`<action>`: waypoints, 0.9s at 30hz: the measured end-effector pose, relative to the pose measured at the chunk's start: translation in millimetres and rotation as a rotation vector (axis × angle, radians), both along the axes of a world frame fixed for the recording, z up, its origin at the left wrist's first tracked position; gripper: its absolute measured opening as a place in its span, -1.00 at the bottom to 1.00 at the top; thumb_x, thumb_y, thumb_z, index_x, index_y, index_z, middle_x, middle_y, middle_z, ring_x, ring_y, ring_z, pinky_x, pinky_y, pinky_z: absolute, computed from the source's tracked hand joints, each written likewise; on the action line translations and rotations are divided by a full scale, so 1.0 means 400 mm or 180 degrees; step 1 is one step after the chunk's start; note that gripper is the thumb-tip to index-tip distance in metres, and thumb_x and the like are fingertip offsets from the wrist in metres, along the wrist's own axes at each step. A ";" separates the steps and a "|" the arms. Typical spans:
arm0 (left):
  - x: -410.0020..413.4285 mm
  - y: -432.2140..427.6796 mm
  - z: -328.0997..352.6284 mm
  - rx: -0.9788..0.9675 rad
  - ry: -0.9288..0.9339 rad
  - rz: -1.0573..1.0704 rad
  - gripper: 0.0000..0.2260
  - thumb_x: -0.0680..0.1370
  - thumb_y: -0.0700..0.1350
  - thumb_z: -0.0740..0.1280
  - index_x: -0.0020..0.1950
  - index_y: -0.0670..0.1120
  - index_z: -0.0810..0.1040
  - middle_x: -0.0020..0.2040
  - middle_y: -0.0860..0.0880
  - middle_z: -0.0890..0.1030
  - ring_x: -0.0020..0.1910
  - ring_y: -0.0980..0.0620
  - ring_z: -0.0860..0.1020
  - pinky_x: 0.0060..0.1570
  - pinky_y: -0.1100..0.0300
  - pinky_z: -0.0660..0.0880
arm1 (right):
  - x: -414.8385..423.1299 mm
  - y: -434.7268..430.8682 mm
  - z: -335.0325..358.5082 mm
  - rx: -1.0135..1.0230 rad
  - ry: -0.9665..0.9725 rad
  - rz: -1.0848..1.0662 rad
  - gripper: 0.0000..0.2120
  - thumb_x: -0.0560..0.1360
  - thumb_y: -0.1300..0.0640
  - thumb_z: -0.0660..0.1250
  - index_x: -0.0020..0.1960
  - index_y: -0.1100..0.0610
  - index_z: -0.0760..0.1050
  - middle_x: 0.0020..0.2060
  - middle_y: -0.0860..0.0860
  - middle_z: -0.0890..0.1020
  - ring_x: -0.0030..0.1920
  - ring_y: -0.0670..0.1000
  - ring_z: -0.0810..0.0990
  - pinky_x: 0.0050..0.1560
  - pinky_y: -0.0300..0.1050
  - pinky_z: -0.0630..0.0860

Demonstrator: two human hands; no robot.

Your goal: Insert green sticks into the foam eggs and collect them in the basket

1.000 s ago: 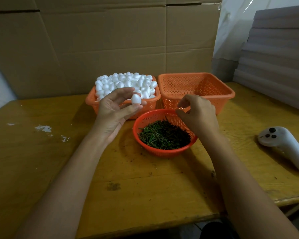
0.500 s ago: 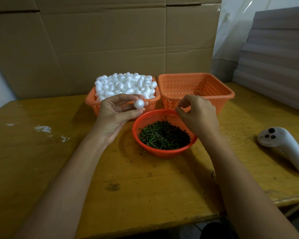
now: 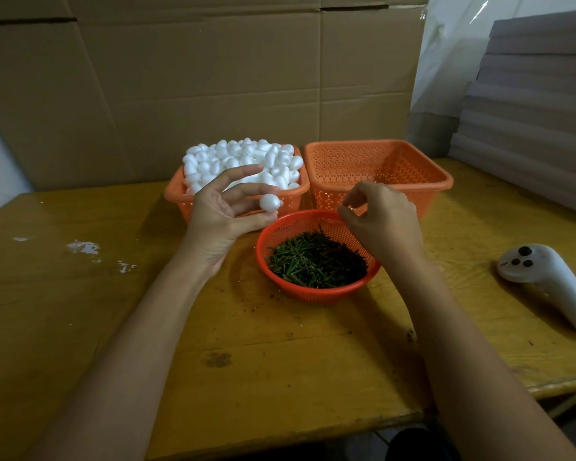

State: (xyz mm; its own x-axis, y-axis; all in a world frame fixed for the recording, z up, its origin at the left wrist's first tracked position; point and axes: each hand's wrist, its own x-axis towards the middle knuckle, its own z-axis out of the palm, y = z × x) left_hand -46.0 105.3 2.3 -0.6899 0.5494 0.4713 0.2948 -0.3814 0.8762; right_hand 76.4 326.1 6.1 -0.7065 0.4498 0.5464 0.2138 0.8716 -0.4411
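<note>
While the left grip pinches it, the foam egg hovers.

A small craft workshop: cardboard sheets behind a worn wooden table, grey boards stacked alongside (foam eggs heaped in a basket).

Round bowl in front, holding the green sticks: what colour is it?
The round bowl is red-orange, perforated all over; head view shows it.

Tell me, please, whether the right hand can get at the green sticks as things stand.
Probably yes: the right hand hovers over the round basket's far rim, and the green sticks lie uncovered, with nothing between.
</note>
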 end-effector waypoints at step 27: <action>0.002 0.001 0.008 0.0377 -0.0416 -0.0094 -0.49 0.43 -0.28 0.58 0.36 -0.06 0.60 0.18 -0.22 0.71 0.14 -0.28 0.72 0.03 0.12 0.67 | -0.001 0.005 -0.002 -0.0002 -0.0024 0.0036 -0.88 0.58 -0.03 0.42 0.06 -0.01 0.60 0.01 -0.06 0.65 -0.03 0.01 0.64 0.01 0.06 0.62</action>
State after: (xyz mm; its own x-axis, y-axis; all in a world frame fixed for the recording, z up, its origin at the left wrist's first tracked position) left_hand -45.3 105.9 5.4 -0.7338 0.5164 0.4413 0.1685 -0.4910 0.8547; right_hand 76.1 327.9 5.5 -0.7156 0.4421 0.5408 0.2073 0.8738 -0.4400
